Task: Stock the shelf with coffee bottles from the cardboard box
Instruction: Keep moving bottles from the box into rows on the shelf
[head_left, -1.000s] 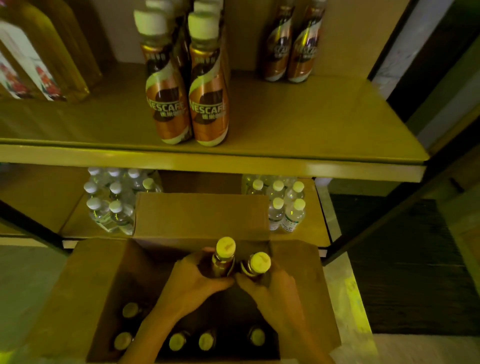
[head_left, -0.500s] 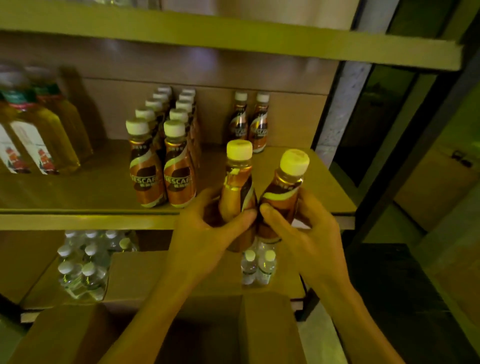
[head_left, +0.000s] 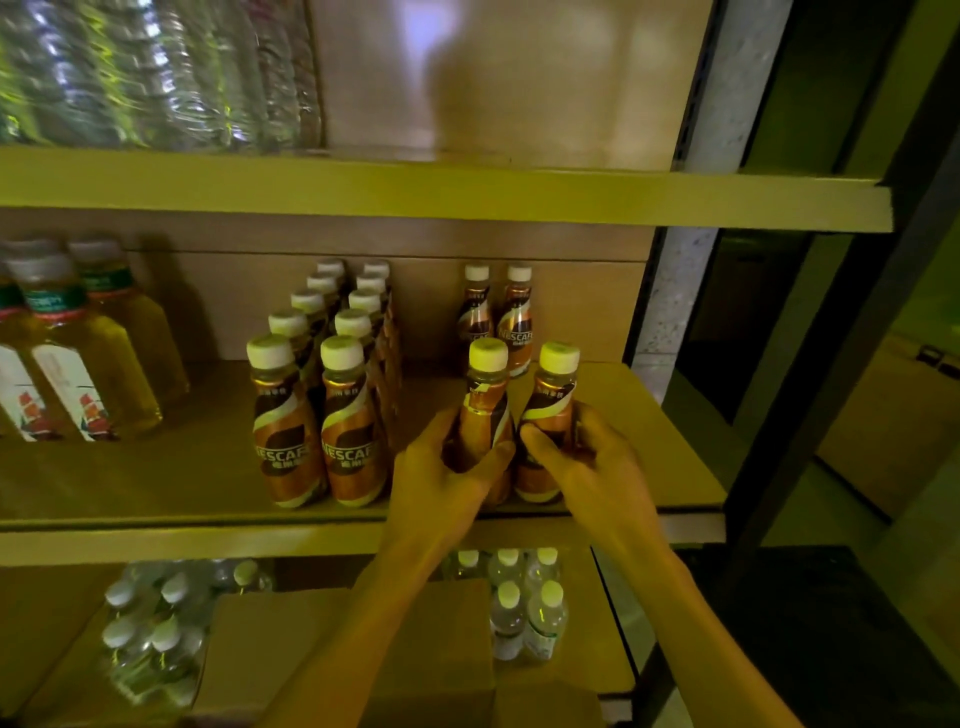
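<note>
My left hand (head_left: 441, 467) grips one brown coffee bottle (head_left: 485, 410) with a pale cap. Beside it, my right hand (head_left: 587, 462) grips a second coffee bottle (head_left: 550, 410). Both bottles stand upright at the front of the middle shelf (head_left: 182, 488), their bases at or just above the board. Behind them two more coffee bottles (head_left: 498, 317) stand at the shelf's back. To the left are two rows of several coffee bottles (head_left: 322, 410). Only the flaps of the cardboard box (head_left: 291, 639) show below, under my arms.
Yellow drink bottles (head_left: 78, 353) fill the middle shelf's left end. Wrapped water bottles lie on the top shelf (head_left: 156, 73), and small water bottles (head_left: 150, 639) stand on the bottom shelf. A dark upright post (head_left: 841, 364) and grey pillar bound the shelf's right side.
Both hands have lifted the two bottles out of the box, carried them up and forward, and brought them onto the middle shelf's front. My view has tilted upward.
</note>
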